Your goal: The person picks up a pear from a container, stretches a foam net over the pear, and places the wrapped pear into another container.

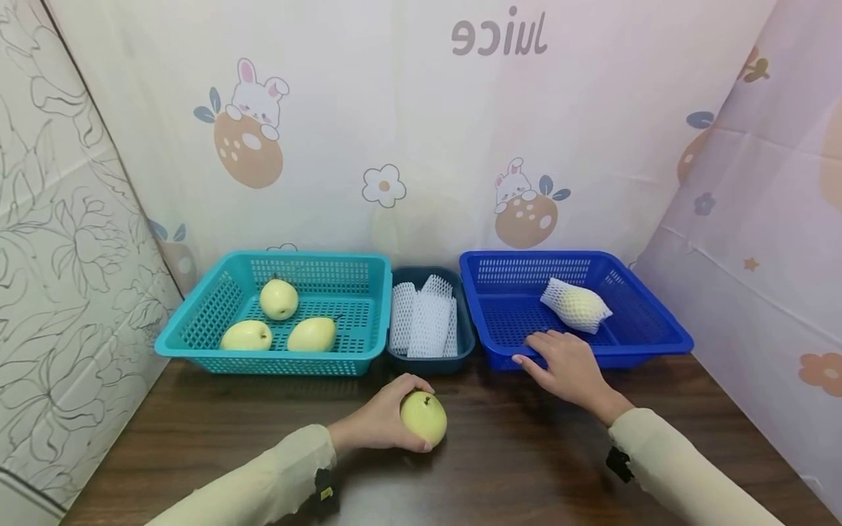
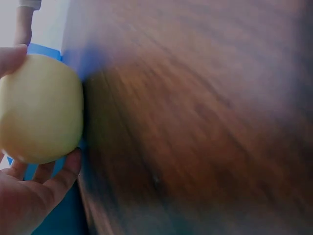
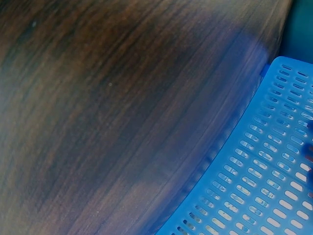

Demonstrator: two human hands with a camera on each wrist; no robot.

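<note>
My left hand (image 1: 384, 418) grips a pale yellow-green pear (image 1: 424, 419) over the front middle of the table, thumb on the near side and fingers round the far side. In the left wrist view the same pear (image 2: 41, 108) sits between thumb and fingertips, close to the wood. My right hand (image 1: 567, 365) is at the front rim of the blue basket (image 1: 658, 349), its fingers relaxed over the edge and holding nothing. Inside that basket lies a pear in a white foam net (image 1: 577, 305). The right wrist view shows mostly the basket's slotted wall (image 3: 244, 181).
A teal basket (image 1: 378, 321) on the left holds three bare pears, one of them (image 1: 279, 299) toward the back. Between the two baskets stands a small dark bin (image 1: 468, 332) with several white foam nets (image 1: 430, 325). Printed curtains hang behind the dark wooden table (image 1: 513, 467).
</note>
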